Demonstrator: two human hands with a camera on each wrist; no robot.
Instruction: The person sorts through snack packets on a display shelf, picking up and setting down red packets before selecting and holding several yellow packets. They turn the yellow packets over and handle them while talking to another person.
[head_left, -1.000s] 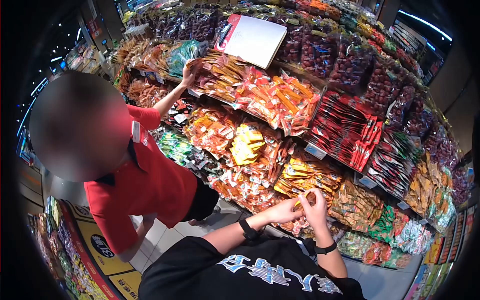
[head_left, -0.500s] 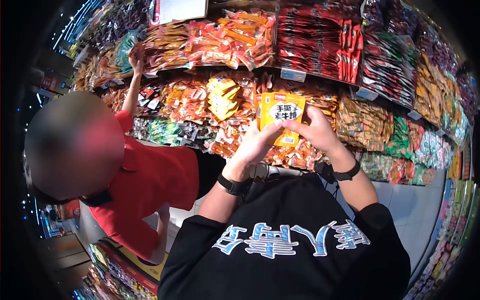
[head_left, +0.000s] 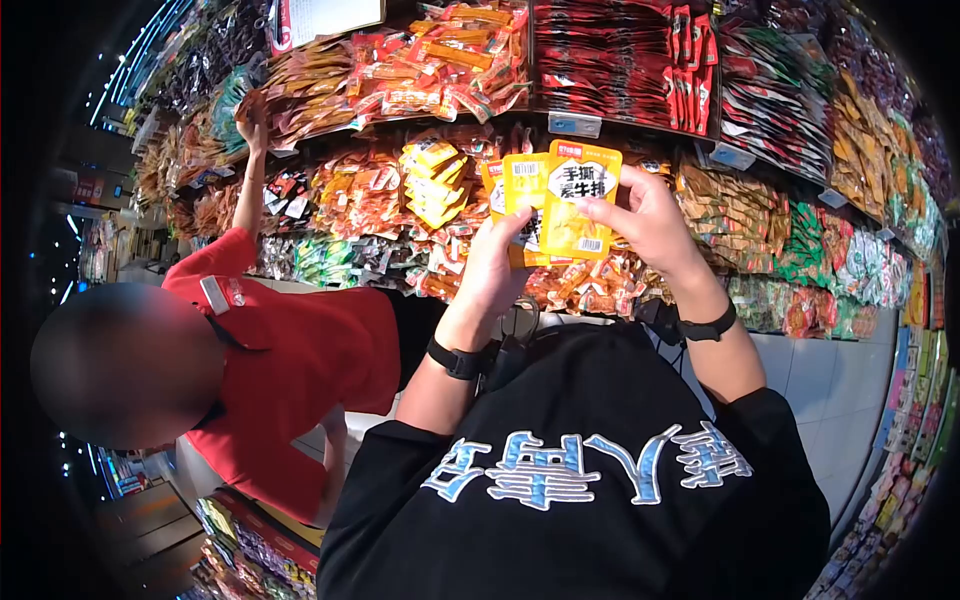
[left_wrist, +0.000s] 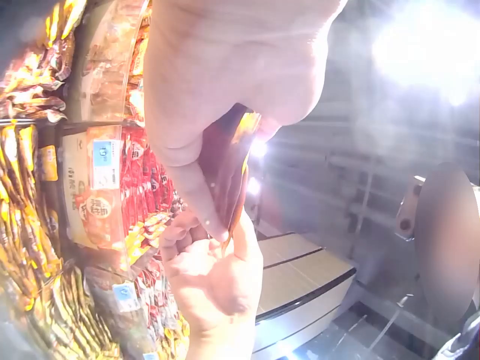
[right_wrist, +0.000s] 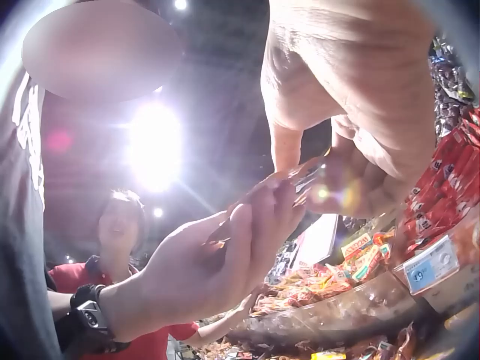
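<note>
In the head view, several yellow snack packets [head_left: 585, 235] with dark printing are fanned out before my chest. My left hand [head_left: 492, 268] pinches the left-hand packets, its thumb lying across their front. On the other side, my right hand [head_left: 655, 228] grips the right edge of the front packet, thumb on its face and fingers behind. The left wrist view has the packets [left_wrist: 232, 169] nearly edge-on between both hands. From the right wrist, the left hand [right_wrist: 206, 251] appears under the packets, and much of them is hidden by fingers.
Tiered shelves of packaged snacks rise ahead, with red packets [head_left: 625, 75] above and a yellow pile [head_left: 433, 185] left of my hands. A person in a red shirt [head_left: 300, 355] stands at my left, reaching to the shelf. Price tags [head_left: 574, 124] line the shelf edge.
My hands have come up with the packets and turned their printed faces toward me. Since half a second ago the packets have spread sideways. The head view has swung lower.
</note>
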